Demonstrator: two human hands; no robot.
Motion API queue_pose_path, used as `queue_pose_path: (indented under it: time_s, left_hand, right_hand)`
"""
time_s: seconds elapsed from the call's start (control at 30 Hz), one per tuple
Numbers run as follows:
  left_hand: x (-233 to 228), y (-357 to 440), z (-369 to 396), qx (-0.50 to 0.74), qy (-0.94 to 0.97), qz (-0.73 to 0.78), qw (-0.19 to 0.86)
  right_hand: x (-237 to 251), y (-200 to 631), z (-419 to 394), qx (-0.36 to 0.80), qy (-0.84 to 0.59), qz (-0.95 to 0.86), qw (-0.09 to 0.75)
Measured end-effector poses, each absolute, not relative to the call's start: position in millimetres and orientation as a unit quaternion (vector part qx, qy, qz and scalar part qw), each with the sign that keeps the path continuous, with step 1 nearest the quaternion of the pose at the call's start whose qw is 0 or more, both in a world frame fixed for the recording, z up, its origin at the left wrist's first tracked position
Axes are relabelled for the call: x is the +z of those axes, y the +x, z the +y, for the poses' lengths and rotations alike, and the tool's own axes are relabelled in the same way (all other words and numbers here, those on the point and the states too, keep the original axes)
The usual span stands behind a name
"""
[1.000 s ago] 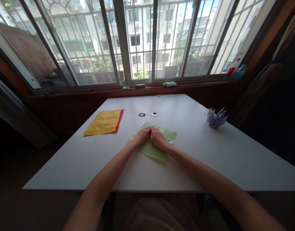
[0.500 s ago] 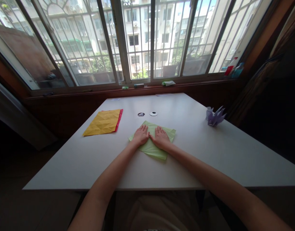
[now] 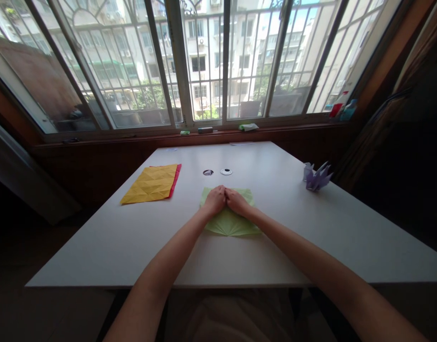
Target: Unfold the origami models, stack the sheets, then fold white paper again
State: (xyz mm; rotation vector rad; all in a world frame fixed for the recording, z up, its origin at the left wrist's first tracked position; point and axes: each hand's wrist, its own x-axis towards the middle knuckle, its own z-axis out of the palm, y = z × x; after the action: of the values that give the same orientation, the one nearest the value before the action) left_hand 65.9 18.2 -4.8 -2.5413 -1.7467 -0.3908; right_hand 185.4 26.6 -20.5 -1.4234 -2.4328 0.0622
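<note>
A light green sheet of paper (image 3: 229, 224) lies creased on the white table (image 3: 292, 228) in front of me. My left hand (image 3: 214, 200) and my right hand (image 3: 237, 201) rest side by side on its far half, fingertips touching each other and pressing the paper down. The fingers are curled together and hide the middle of the sheet.
A yellow creased sheet (image 3: 150, 183) over a red one lies at the left. A folded purple paper figure (image 3: 316, 176) stands at the right edge. Two round holes (image 3: 217, 172) sit beyond the green sheet. Small items line the window sill (image 3: 248, 127).
The green sheet has turned so its near edge lies square to me. My hands went from spread flat on it to drawn together at its far half.
</note>
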Motion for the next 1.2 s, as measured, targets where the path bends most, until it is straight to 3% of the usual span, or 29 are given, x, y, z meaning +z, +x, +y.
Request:
queue_pose_path:
  time_s: [0.23, 0.5, 0.83, 0.93, 1.07, 1.2]
  left_hand:
    - [-28, 56, 22, -0.114, -0.816, -0.566, -0.018]
    - [-22, 24, 28, -0.081, -0.769, -0.633, -0.034]
    - [-7, 23, 22, -0.033, -0.764, -0.644, -0.009]
    - [4, 36, 21, -0.042, -0.755, -0.655, 0.017]
    - [1, 63, 3, -0.104, -0.773, -0.624, 0.054]
    - [-23, 78, -21, -0.123, -0.819, -0.560, 0.033]
  right_hand:
    - [-30, 187, 21, 0.017, -0.524, -0.838, 0.150]
    - [-23, 234, 17, 0.027, -0.585, -0.807, 0.069]
    - [-11, 255, 17, 0.023, -0.591, -0.806, 0.031]
    - [-3, 242, 20, -0.020, -0.590, -0.802, 0.092]
    - [-14, 208, 13, -0.017, -0.517, -0.819, 0.250]
    - [-41, 185, -5, 0.006, -0.493, -0.830, 0.261]
